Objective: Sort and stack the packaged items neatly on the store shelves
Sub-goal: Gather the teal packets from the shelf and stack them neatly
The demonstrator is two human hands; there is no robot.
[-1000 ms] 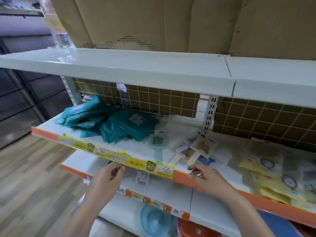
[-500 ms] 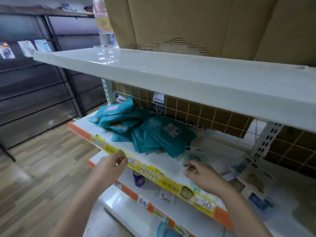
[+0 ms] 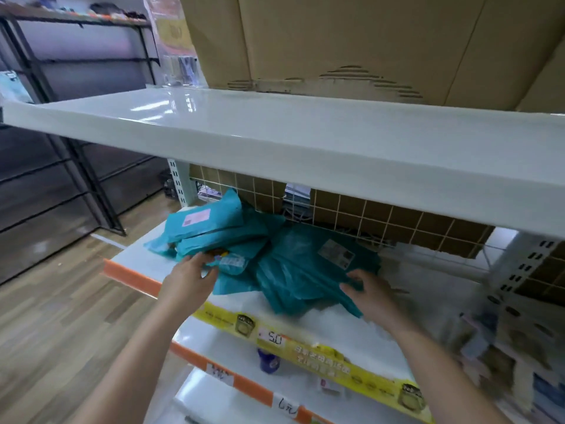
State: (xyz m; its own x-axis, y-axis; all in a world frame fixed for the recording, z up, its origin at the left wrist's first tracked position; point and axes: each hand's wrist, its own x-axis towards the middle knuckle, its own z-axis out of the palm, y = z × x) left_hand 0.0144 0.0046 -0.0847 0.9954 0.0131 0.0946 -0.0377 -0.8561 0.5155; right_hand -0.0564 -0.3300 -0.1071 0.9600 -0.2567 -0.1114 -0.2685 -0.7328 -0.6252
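Teal plastic packages (image 3: 305,270), flat, long sides slanting back-left, lie heaped under loosely spread left hand (image 3: 189,280) and right hand (image 3: 371,293).

White shelf (image 3: 333,325) bears a loose heap of teal packets (image 3: 293,267).

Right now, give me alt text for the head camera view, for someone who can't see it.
Both hands reach into a loose pile of teal packages on a white store shelf: the left hand touches the left-side packets, the right hand the right-side ones. A bare white shelf above carries cardboard boxes.
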